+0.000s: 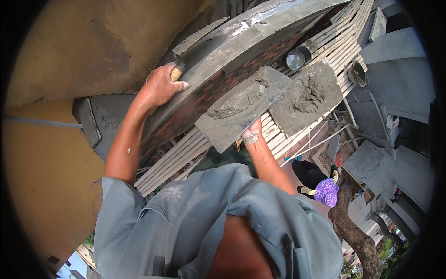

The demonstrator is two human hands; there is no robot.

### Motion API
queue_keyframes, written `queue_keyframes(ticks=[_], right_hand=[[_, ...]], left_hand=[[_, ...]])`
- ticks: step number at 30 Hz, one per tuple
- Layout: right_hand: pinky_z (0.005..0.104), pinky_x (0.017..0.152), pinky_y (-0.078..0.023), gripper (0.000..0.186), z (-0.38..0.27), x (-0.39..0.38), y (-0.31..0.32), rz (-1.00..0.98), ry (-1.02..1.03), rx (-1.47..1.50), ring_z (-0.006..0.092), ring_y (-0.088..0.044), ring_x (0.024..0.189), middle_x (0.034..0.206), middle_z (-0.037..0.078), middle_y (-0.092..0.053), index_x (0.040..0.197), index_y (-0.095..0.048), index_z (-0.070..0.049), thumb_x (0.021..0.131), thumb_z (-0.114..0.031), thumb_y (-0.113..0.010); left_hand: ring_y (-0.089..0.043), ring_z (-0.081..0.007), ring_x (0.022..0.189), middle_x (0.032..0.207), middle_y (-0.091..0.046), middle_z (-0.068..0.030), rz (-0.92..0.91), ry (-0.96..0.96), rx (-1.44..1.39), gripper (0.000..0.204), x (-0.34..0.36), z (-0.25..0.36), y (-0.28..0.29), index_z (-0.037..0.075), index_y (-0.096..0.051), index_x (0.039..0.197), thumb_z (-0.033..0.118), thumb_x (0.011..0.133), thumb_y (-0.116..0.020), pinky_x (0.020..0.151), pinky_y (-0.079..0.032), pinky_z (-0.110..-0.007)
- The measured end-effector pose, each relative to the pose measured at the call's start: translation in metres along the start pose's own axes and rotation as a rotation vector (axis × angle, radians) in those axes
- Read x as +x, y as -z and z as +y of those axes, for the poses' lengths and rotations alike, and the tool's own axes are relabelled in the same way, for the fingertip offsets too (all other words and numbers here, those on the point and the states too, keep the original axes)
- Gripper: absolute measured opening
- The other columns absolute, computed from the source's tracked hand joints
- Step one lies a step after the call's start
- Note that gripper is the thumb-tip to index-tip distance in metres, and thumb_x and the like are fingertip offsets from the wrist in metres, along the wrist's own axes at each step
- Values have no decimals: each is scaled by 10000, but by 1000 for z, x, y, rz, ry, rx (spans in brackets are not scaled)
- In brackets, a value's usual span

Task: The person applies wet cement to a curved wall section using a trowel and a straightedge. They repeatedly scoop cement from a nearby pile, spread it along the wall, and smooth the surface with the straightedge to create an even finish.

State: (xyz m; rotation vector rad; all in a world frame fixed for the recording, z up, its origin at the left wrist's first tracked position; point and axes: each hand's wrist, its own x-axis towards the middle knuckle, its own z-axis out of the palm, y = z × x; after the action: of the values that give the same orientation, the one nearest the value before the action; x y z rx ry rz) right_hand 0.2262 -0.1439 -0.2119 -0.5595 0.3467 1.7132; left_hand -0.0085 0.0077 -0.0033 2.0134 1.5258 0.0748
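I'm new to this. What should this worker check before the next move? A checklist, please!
1. Left hand on the wooden handle: ok, closed around it.
2. Mortar heap on the nearer board: ok, lying on top.
3. Grip of the right hand on that board: cannot tell, fingers partly hidden.
4. Bamboo poles free of clutter: not ok, a bucket and second board rest there.
5. Nobody below: not ok, a person is there.

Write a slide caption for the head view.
Left hand gripping a wooden handle, right hand beneath a board bearing grey mortar, above pale poles.
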Motion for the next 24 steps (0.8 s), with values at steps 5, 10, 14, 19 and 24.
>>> queue_keyframes(ticks=[5, 10, 14, 19, 24], right_hand=[[492, 1083, -447, 795, 57, 27, -12, -61, -119, 36, 282, -560, 1229, 1377, 61, -610, 1417, -539, -132, 866, -698, -626], [393, 820, -500, 783, 67, 33, -62, 85, -71, -54, 210, -542, 902, 1074, 44, -602, 1313, -552, -124, 857, -759, -586], [365, 735, -484, 698, 54, 22, -85, 85, -84, -70, 187, -475, 794, 924, 25, -501, 1262, -542, -134, 912, -738, -539], [356, 691, -477, 654, 45, 13, -102, 73, -77, -78, 179, -445, 764, 874, 19, -440, 1211, -535, -130, 929, -721, -538], [379, 645, -481, 603, 41, 4, -116, 77, -18, -70, 191, -479, 652, 763, 30, -480, 1127, -573, -124, 918, -689, -592]], left_hand=[[-609, -367, 846, 921, -640, -252, -28, 32, -38, 459, 2, -1, 0, -46, -579, 987, 289, 773, -808, 823, -489, -451], [-643, -374, 888, 955, -663, -257, -53, 44, -74, 465, 3, -2, 1, -43, -599, 1021, 290, 774, -809, 835, -496, -450], [-657, -379, 902, 959, -675, -257, -35, 47, -105, 457, 3, -3, -1, -39, -608, 1029, 277, 775, -818, 833, -501, -456], [-660, -377, 903, 963, -680, -256, -45, 43, -100, 457, 3, -5, -1, -38, -614, 1036, 272, 775, -826, 835, -502, -457], [-663, -359, 905, 967, -682, -243, -50, 43, -65, 454, 4, -4, 0, -39, -617, 1048, 254, 774, -829, 840, -503, -445]])
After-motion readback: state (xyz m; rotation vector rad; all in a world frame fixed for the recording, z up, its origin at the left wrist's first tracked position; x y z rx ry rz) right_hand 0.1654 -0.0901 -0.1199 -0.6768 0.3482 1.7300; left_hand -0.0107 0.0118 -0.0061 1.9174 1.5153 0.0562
